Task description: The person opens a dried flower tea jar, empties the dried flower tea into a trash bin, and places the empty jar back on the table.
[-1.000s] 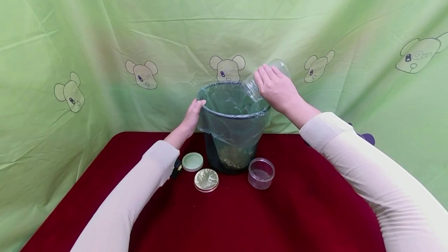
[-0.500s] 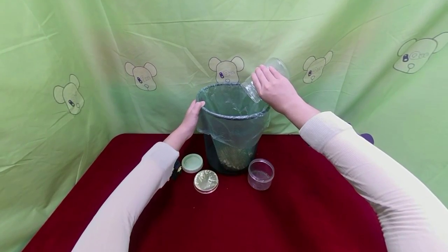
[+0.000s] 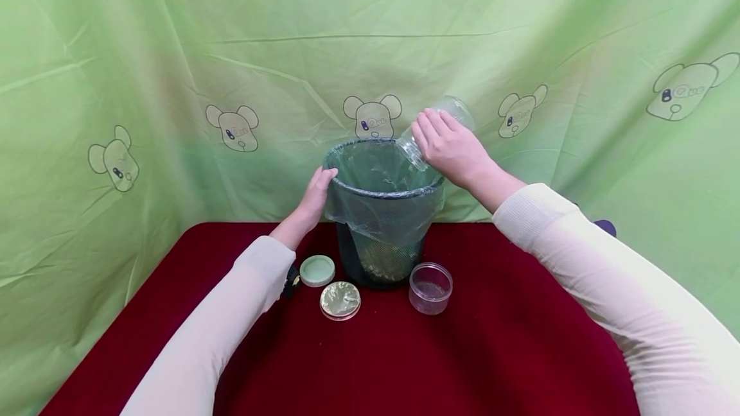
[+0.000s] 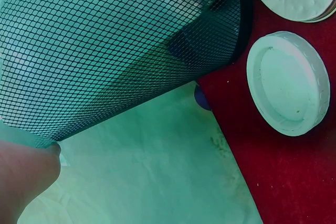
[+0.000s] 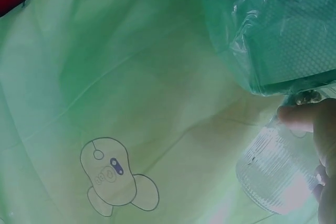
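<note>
My right hand (image 3: 449, 149) grips a clear ribbed jar (image 3: 453, 111), tilted with its mouth down inside the right side of the bin's rim. In the right wrist view the jar (image 5: 275, 169) looks see-through, with a little darkish matter near its mouth (image 5: 308, 97). A black mesh wastebasket (image 3: 352, 252), lined with a thin green bag (image 3: 384, 214), stands upright on the table. On its left, my left hand (image 3: 315, 196) holds the rim, thumb at the top edge; its other fingers are mostly hidden. Some pale matter shows through the mesh low in the bin.
Left of the bin's foot lies a pale green lid (image 3: 317, 271), with a round lid with a whitish, wrinkled face (image 3: 340, 300) nearer. An uncovered clear tub (image 3: 430, 289) stands to the right. Red cloth (image 3: 370, 364) covers the table; a green patterned curtain (image 3: 300, 11) hangs behind.
The right hand and jar have shifted very slightly left over the bin, still tilted. The left hand stays at the rim; the lids and tub have not moved.
</note>
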A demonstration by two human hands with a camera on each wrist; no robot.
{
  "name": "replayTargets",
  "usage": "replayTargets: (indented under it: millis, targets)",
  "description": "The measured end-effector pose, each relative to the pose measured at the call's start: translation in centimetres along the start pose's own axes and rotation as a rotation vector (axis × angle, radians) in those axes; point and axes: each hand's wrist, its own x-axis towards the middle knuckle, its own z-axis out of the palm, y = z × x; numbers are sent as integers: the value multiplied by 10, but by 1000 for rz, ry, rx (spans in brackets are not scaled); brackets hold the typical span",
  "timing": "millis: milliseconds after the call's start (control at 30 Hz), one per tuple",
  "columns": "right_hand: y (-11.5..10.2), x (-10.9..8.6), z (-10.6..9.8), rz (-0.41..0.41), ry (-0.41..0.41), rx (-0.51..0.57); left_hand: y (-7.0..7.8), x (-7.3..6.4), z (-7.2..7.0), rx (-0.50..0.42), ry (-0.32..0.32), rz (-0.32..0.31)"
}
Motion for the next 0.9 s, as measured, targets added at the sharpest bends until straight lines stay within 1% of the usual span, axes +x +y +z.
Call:
replayTargets:
  millis: [67,267,500,733,900]
  targets:
    - [0,0,0,-7,9,-12,1,0,0,0,-2,-2]
    - [0,0,0,-24,0,-43,1,0,0,7,-2,-19]
    - [-2,-1,5,-47,94,-99,0,0,0,-13,0,-15]
    - [-3,-2,6,-84,89,-126,1,0,0,-10,5,-18]
    - [-3,-2,9,-110,142,-146,1,-1,0,5,5,-36]
